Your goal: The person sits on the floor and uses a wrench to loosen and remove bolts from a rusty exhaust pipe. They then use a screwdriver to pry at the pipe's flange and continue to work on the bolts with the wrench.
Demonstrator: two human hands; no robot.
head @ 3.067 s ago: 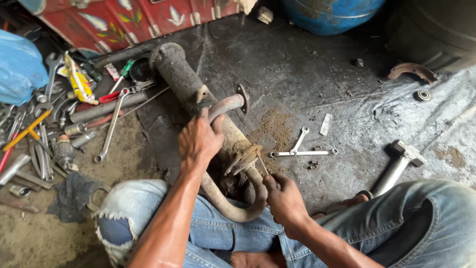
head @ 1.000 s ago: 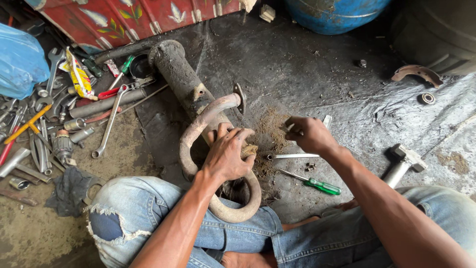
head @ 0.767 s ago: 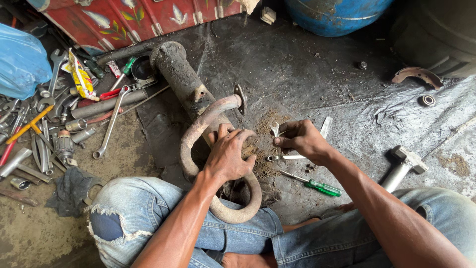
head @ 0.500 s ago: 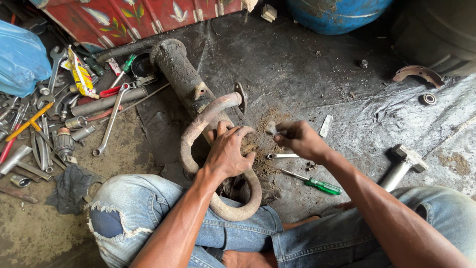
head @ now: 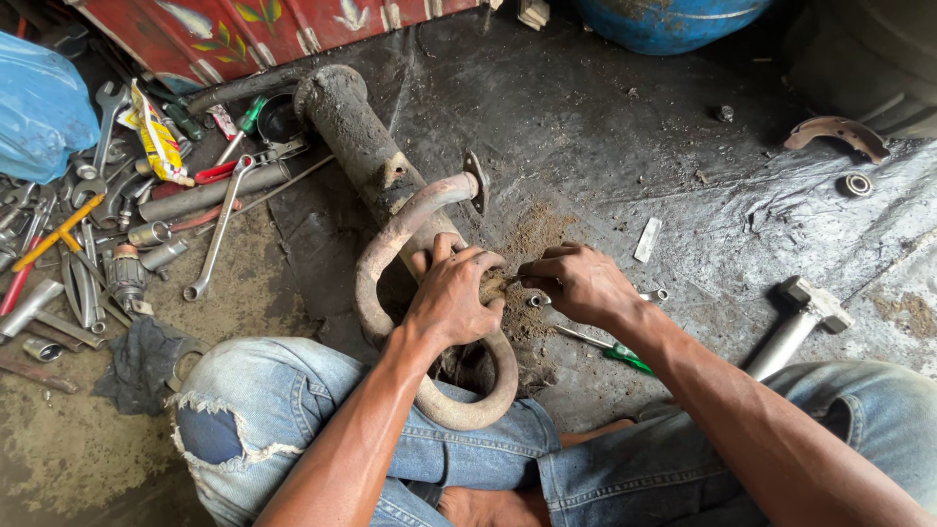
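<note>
A rusty exhaust muffler [head: 351, 127] lies on the dark floor, with a curved rusty pipe [head: 376, 263] looping from its flange down to my knees. My left hand [head: 454, 298] grips the near end of the muffler inside the loop. My right hand [head: 581, 283] is closed on a small metal wrench [head: 656, 294], its tip against the dirty spot beside my left fingers. The two hands almost touch. A green-handled screwdriver [head: 625, 356] rests on the floor under my right wrist.
Spanners, pliers and metal parts lie in a heap [head: 107, 224] at the left beside a blue bag [head: 39, 107]. A hammer [head: 795, 317] lies at the right, a brake shoe [head: 835, 132] and bearing [head: 858, 183] farther back. A blue drum [head: 673, 20] stands behind.
My right hand reached out to the floor at the right, picked up the wrench and brought it back to the muffler end. My left hand kept its grip.
</note>
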